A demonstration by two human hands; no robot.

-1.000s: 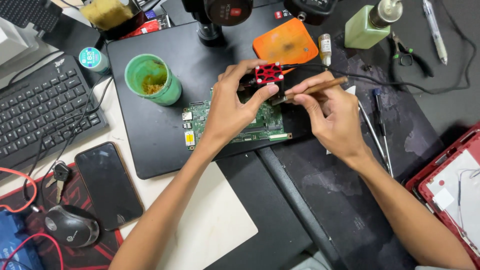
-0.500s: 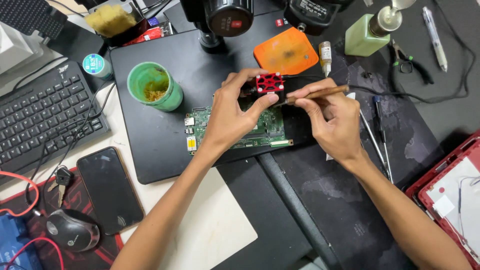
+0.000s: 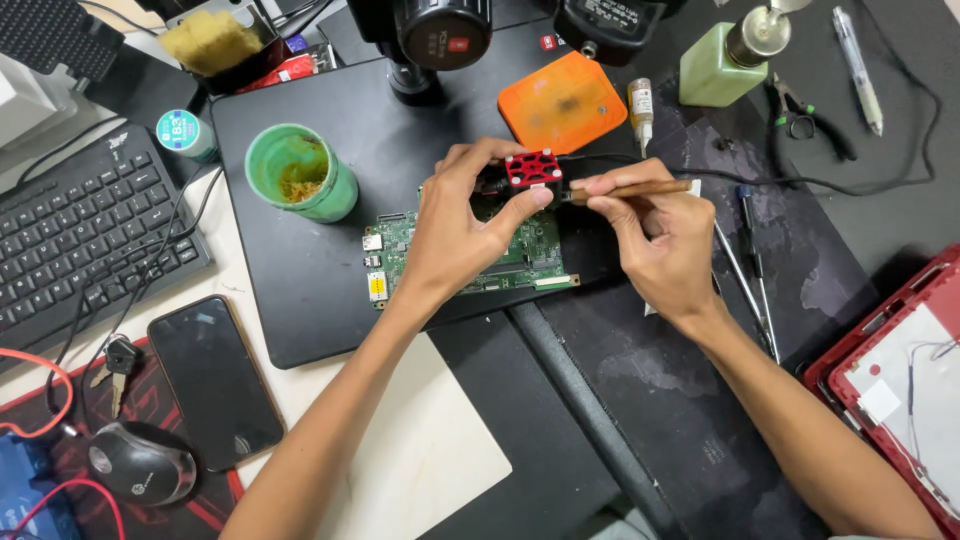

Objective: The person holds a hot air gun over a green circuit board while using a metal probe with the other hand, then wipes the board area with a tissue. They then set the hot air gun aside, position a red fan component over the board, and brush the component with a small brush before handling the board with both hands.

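Left hand [image 3: 455,235] pinches a small red fan [image 3: 532,170] betw. thumb and fingers, closed on it, held just above the top edge of the green circuit board [image 3: 480,262]. A black wire runs off the fan to the right. Right hand [image 3: 660,235] is closed on a thin brown-handled tool [image 3: 632,189], held approx. level, tip pointing left and right at the fan's right side; can't tell if it touches.

Vs. the frame 0.5 s ago: the grips are the same and the fan sits in the same spot over the board. The tool lay a bit tilted, handle end up, and is flatter now. Hands and board haven't shifted otherwise. View has slid a little, so the bench things sit slightly lower in frame.

The board lies on a black mat [image 3: 300,300]. Green cup [image 3: 300,185] stands to the left of the board, well apart from it. Orange pad [image 3: 562,100] is just behind the fan. Phone [image 3: 213,380], mouse [image 3: 140,462] and keyboard [image 3: 80,240] are far left. Green bottle [image 3: 725,65] is at back right.
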